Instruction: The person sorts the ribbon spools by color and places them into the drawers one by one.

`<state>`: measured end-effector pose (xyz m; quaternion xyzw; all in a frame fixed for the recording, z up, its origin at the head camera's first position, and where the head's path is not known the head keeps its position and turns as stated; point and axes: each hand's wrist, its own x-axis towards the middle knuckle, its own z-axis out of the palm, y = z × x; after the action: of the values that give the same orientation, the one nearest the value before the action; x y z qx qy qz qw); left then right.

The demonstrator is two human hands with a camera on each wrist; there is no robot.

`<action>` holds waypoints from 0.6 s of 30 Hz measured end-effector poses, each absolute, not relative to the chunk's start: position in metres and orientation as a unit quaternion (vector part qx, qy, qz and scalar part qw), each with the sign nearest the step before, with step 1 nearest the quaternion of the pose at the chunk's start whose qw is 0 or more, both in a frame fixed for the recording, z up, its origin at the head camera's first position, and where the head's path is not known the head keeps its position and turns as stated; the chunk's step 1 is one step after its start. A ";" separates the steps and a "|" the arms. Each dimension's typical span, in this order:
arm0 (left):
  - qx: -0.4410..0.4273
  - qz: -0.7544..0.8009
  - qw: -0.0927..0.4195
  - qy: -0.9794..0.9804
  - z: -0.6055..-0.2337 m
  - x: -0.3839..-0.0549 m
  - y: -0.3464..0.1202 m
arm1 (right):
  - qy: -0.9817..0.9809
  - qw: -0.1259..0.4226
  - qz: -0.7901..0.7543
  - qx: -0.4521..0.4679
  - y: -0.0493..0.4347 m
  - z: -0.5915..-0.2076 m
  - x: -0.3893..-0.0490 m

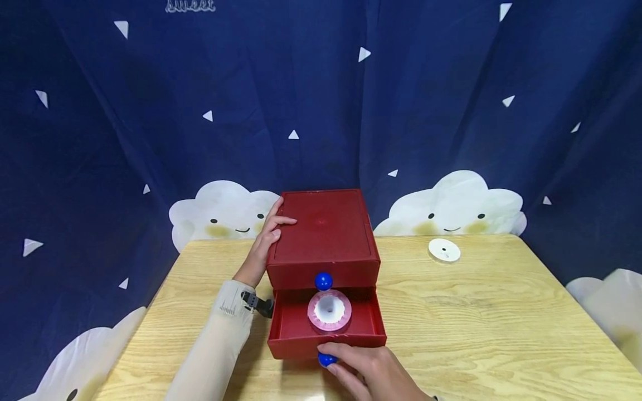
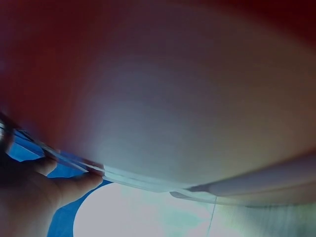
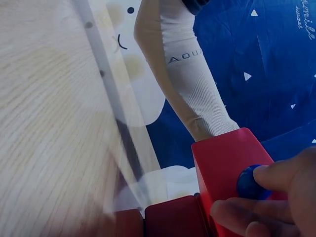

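Observation:
A red two-drawer box (image 1: 321, 223) stands on the wooden table, its lower drawer (image 1: 296, 323) pulled out toward the front. Inside that drawer lies a pink roll with a white centre (image 1: 329, 310), like ribbon or tape. My right hand (image 1: 373, 370) pinches the lower drawer's round blue knob (image 1: 327, 359) between thumb and fingers; the right wrist view also shows the knob (image 3: 251, 182) in this hold. On the box's left side rests my left hand (image 1: 262, 248), with fingertips over the top edge. The upper drawer, with its own blue knob (image 1: 323, 281), is closed.
A flat white disc (image 1: 444, 250) with a small dark centre hole lies at the back right of the table (image 1: 476, 323). Behind the table hangs a dark blue curtain (image 1: 321, 94) with white triangles and smiling clouds. The left wrist view is mostly blurred by something close.

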<state>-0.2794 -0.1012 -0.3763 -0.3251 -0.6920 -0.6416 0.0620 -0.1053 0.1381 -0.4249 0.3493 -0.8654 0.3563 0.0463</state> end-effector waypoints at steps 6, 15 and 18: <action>-0.325 -0.641 0.056 -0.693 -0.375 -0.280 -0.102 | -0.863 0.055 0.356 0.353 0.136 -0.425 -0.111; -0.327 -0.635 0.057 -0.698 -0.373 -0.280 -0.102 | -0.861 0.065 0.358 0.354 0.134 -0.431 -0.121; -0.323 -0.637 0.052 -0.698 -0.375 -0.282 -0.103 | -0.858 0.068 0.364 0.355 0.134 -0.434 -0.124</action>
<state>-0.2817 -0.1028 -0.3749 -0.3233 -0.6978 -0.6371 0.0516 -0.1240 0.1343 -0.4343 0.3554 -0.8584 0.3636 0.0680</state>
